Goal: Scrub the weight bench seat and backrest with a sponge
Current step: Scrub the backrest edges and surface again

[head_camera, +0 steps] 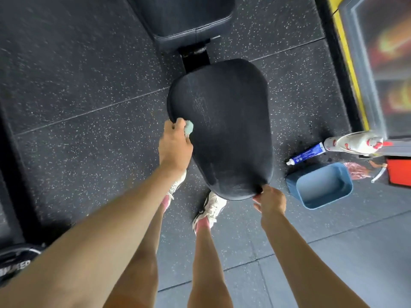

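- Head view, task object: the pale green foam sponge (189,127) lies against the left rim of the black, rounded, padded seat (224,134), roughly midway along its length. The black padded backrest (189,16) lies beyond it at the top of the frame, apart from the seat across a gap.
- Head view, left hand (175,146): the fingers are curled closely round the sponge. Only one end of it shows past the knuckles.
- Head view, right hand (270,200): the fingers are curled at the seat's near right corner and the thumb touches the rim, apparently steadying the pad. How far the fingers reach underneath is hidden.
- Handling, judged: the sponge looks light, soft and compressible, and probably slick when wet. A full-palm hold across its back, as here, suits firm strokes better than a fingertip pinch. The seat looks like firm padding under a smooth, wipeable cover. Its rounded rim gives the steadying hand a secure hold.
- Seat condition: faint pale streaks cross the upper middle of the pad. Whether they are residue or wear cannot be told.
- Surroundings: on the dark speckled rubber floor (77,85), right of the seat, stand a blue rectangular plastic tub (291,182), a blue-and-white squeeze tube (305,154) and a white bottle with red markings (353,142). White lace-up shoes (211,207) show below the seat.
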The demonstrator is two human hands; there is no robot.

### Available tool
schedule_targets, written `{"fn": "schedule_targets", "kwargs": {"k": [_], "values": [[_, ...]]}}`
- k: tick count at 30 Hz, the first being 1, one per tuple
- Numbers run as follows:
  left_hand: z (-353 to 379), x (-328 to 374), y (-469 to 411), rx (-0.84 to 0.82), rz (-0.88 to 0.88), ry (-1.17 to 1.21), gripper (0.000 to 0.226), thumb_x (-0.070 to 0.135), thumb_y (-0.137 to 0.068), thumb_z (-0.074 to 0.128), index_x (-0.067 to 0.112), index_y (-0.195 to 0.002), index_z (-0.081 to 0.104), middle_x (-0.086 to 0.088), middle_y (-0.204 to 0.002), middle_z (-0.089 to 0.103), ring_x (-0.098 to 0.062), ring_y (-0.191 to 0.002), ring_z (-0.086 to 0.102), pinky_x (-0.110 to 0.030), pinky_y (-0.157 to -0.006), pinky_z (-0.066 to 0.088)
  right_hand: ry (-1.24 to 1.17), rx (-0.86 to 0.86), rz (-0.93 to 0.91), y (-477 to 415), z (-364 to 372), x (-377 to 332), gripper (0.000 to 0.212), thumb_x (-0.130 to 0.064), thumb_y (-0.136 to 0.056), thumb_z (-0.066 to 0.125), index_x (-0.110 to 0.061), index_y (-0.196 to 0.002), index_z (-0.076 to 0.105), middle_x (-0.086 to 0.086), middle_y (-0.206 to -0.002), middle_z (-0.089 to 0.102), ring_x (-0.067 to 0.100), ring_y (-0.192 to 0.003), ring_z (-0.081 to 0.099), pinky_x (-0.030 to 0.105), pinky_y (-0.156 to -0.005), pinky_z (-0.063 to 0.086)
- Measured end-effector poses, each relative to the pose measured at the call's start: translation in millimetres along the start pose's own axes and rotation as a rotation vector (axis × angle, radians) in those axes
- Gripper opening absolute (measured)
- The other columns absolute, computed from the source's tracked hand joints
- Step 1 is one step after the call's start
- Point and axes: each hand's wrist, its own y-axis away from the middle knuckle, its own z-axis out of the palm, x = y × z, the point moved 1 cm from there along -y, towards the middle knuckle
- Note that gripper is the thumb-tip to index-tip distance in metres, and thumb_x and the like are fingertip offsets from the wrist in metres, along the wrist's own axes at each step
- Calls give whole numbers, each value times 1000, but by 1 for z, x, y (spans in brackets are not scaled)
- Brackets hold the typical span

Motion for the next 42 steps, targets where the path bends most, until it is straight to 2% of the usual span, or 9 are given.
{"fn": "schedule_targets", "kwargs": {"k": [3,8,15,18,21,23,28,35,42], "values": [[30,19,83,-110,91,26,31,-9,-69,62,6,-94,54,-15,-90,51,-33,-66,55,-35,-54,44,15,2,22,0,-7,-1,30,-15,-92,44,-11,-68,61,15,-73,68,35,-82,66,49,-84,53],[54,48,172,-459,283,101,31,-5,-73,59,15,-95,59,-3,-91,49,-25,-71,57,-36,-58,50,-59,-148,23,1,-21,-6,21,-10,-97,44,3,-102,60,14,-96,57,21,-69,56,30,-67,48],[49,69,91,-86,244,35,36,-12,-69,64,10,-97,62,-8,-90,48,-23,-77,51,-31,-53,48,-22,-125,-1,-7,-32,4,23,-15,-97,43,-13,-87,63,6,-73,67,26,-83,67,42,-84,55],[54,64,127,-386,397,-102,38,-8,-70,66,9,-103,61,-7,-97,48,-21,-83,51,-36,-59,53,-30,-145,16,-11,-41,7,24,-17,-99,41,-14,-88,61,8,-76,67,29,-87,67,44,-86,55],[51,60,128,-801,860,-228,33,-5,-79,61,10,-108,59,-4,-103,48,-16,-88,51,-34,-71,54,-45,-146,36,-16,-49,12,24,-18,-99,41,-16,-85,60,8,-77,68,29,-87,67,45,-87,54],[51,85,96,-726,1021,-221,32,-6,-75,63,11,-102,61,-5,-95,51,-17,-79,54,-27,-63,52,-45,-133,37,-21,-55,13,23,-17,-99,43,-17,-84,61,8,-78,69,29,-84,67,45,-87,54],[76,168,57,-440,703,-238,28,-4,-80,59,8,-105,61,-7,-105,47,-23,-91,51,-32,-59,44,-125,-102,79,-29,-70,15,26,-12,-94,47,-15,-74,64,9,-69,67,29,-74,60,48,-84,51],[76,137,123,-1089,1019,-752,22,0,-87,55,5,-106,64,-9,-107,61,-27,-94,61,-35,-68,47,-124,-188,88,-31,-80,-1,27,-6,-95,46,-14,-72,56,12,-85,69,28,-91,68,42,-89,52],[45,161,51,-921,-37,400,13,13,-85,66,7,-96,67,-10,-90,67,-19,-81,60,-32,-74,47,-435,-289,114,-27,-93,-31,13,-15,-97,51,-12,-99,63,10,-90,68,21,-78,63,31,-73,52]]}}
